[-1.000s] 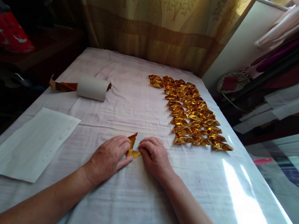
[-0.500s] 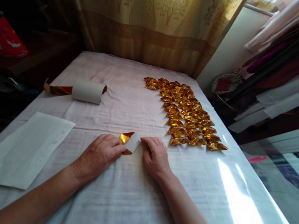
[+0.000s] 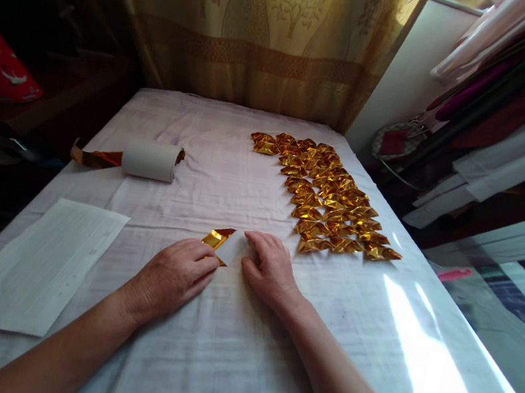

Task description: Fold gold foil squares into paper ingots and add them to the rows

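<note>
A small sheet of gold foil paper [image 3: 220, 241], gold on one side and white on the other, lies partly folded on the white cloth between my hands. My left hand [image 3: 170, 276] rests on its near left edge with fingertips pinching the sheet. My right hand [image 3: 268, 269] presses the white side down from the right. Beyond my right hand, several folded gold paper pieces [image 3: 328, 196] lie in rows toward the far right of the table.
A roll of foil paper [image 3: 148, 159] with a loose gold tail lies at the far left. A stack of white sheets [image 3: 37, 263] sits near the left edge. A curtain [image 3: 272, 29] hangs behind the table [image 3: 225, 352]; stacked fabrics [image 3: 511, 112] fill the right.
The gold sheet has been opened out and laid flatter, from an upright fold to a low flap. Both hands shifted slightly with it, and the view drifted a little.
</note>
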The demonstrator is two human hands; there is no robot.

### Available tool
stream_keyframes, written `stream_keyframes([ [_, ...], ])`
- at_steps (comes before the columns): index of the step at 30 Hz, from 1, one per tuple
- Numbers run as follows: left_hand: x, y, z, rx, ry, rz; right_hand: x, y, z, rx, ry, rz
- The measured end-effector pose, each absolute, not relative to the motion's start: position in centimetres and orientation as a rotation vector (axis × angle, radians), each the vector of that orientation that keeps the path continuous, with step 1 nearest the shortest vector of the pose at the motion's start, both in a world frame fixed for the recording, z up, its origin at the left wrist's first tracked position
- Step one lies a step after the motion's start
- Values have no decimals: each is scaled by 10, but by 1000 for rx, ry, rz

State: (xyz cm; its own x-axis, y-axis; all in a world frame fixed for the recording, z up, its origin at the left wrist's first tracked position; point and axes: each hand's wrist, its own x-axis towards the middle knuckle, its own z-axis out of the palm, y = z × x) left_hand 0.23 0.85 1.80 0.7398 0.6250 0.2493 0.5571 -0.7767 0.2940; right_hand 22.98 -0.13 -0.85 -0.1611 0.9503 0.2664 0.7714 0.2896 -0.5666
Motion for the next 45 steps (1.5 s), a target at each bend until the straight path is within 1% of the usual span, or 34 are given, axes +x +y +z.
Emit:
stream_keyframes([
  [6,8,11,13,2803,1006,603,225,16,1,-1650,-2092,480],
  [9,11,12,11,2872,1021,573,223,21,5,-1664,-2106,466],
  [14,8,14,11,2966,995,568,223,24,0,-1504,-2030,574],
  [16,3,16,12,2971,944,577,225,23,-5,-1429,-2023,495],
  [18,-2,18,13,2970,886,569,228,21,-9,-1376,-2063,347],
  [22,-6,20,19,2904,844,595,235,11,-6,-1265,-2268,103],
  [26,0,14,18,2839,939,632,238,-4,0,-1207,-2388,1],
  [30,10,5,9,2748,1127,622,238,-15,-3,-1154,-2365,117],
  [35,17,0,5,2697,1232,624,241,-10,-10,-1118,-2231,320],
  [41,19,-2,6,2742,1257,617,233,-5,-13,-1298,-2098,342],
  [45,19,-3,6,2752,1256,615,226,-7,-13,-1369,-2070,285],
])
